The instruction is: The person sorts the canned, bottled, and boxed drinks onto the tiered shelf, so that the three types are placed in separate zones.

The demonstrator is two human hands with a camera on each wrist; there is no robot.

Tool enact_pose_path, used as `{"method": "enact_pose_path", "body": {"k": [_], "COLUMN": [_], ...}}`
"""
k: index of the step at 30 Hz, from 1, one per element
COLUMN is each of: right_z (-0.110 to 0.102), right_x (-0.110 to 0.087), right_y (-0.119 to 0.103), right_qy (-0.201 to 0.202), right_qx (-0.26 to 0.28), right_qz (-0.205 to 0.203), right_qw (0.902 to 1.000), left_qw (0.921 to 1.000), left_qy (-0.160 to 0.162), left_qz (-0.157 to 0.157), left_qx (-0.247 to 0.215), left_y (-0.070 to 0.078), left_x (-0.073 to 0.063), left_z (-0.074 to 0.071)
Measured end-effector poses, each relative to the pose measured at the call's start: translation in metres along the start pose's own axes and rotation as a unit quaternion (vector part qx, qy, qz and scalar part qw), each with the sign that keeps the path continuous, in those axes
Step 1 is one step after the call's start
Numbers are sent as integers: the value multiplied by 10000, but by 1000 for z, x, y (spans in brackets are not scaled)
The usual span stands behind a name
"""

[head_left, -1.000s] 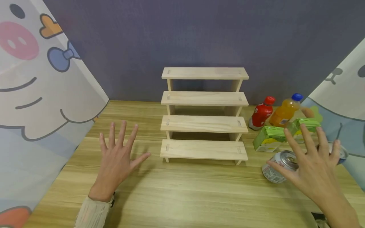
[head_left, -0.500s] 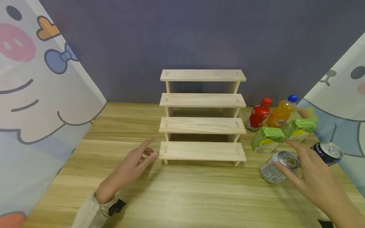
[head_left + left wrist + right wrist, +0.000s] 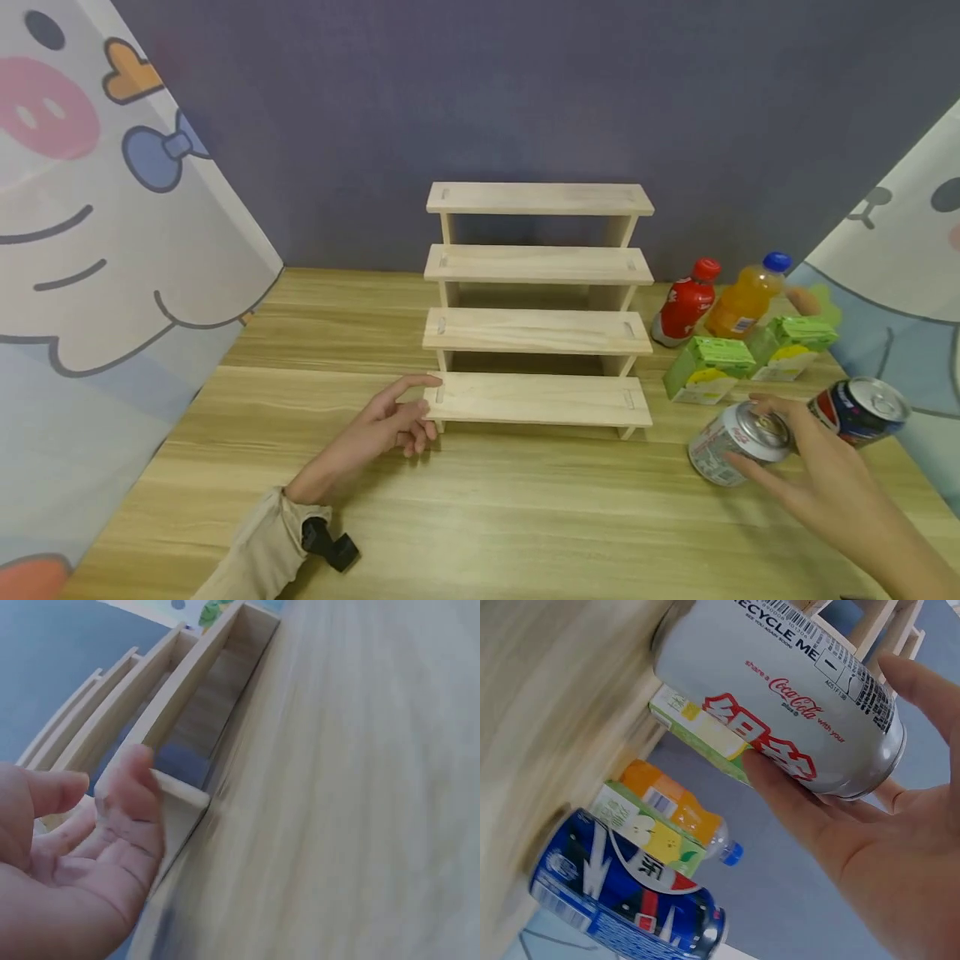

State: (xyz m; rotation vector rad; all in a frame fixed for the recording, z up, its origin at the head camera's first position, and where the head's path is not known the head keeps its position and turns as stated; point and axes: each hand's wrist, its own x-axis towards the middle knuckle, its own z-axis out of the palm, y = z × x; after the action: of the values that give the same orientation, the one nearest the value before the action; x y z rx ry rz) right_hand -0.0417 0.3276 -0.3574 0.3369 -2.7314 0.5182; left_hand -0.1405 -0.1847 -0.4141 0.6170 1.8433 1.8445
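Note:
A stepped wooden rack [image 3: 538,330] stands mid-table. My left hand [image 3: 390,425] is at the left end of its lowest shelf [image 3: 536,397]. The index finger lies over the corner of that shelf, with the other fingers curled below its edge. In the left wrist view, the fingers [image 3: 135,795] overlap the shelf's end. My right hand [image 3: 821,471] holds a silver-white Coca-Cola can [image 3: 731,442] near its top, thumb on the near side and fingers around the far side. The can stands upright on the table. A dark blue Pepsi can [image 3: 626,885] stands just beyond that hand.
Two green juice cartons [image 3: 708,371] stand behind the cans. Behind those are a red-capped bottle [image 3: 684,304] and an orange drink bottle [image 3: 746,300] with a blue cap. A grey-blue wall [image 3: 540,92] closes off the back, and cartoon-printed panels [image 3: 135,250] flank the table.
From spread above the table, my left hand has moved right to the rack's lowest shelf, its fingers curling. My right hand has lowered and closed around the silver-white can.

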Motion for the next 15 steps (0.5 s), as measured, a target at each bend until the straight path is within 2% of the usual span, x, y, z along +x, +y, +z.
{"method": "enact_pose_path", "body": {"k": [4, 7, 11, 15], "right_z": [0, 0, 0, 0], "right_x": [-2, -1, 0, 1], "right_y": [3, 3, 2, 0], "right_qy": [170, 200, 265, 347], "right_qx": [478, 816, 861, 834], "right_qz": [-43, 34, 80, 4], "right_qw": [9987, 9965, 9959, 9959], "left_qw": [9990, 9970, 9935, 9914], "left_qy": [125, 67, -127, -317], "left_qz": [-219, -287, -269, -158], "left_qx": [-362, -711, -1100, -1258], "left_y": [-5, -7, -10, -13], "left_x": [1, 1, 1, 2], "left_z": [2, 2, 1, 1]}}
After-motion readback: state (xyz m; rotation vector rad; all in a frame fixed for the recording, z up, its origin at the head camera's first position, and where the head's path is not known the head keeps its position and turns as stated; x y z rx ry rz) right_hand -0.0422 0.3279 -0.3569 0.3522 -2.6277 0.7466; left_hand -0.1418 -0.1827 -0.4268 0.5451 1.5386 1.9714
